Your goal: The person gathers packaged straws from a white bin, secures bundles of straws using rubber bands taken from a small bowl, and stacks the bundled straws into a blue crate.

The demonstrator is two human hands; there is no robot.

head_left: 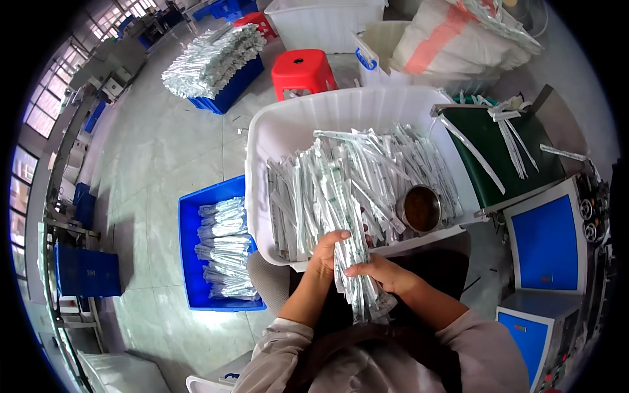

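Both my hands grip one bundle of long, thin wrapped packets [354, 245], white and clear with green print. My left hand [326, 252] is closed round its left side, thumb across the front. Lower down, my right hand [383, 272] wraps the bundle from the right. The lower end of the bundle points toward my body. Just beyond my hands stands a large white tub [265, 141], heaped with loose packets [304, 190] of the same kind. A round metal bowl [420, 209] with brownish contents sits among them at the right. What the packets contain is hard to tell.
A blue crate [185, 245] with stacked bundles stands on the floor at left. Behind are a red stool [301, 71], another blue crate [229, 88] piled high, and a white sack [445, 42]. A green conveyor belt [485, 147] with strips on it adjoins the tub's right side.
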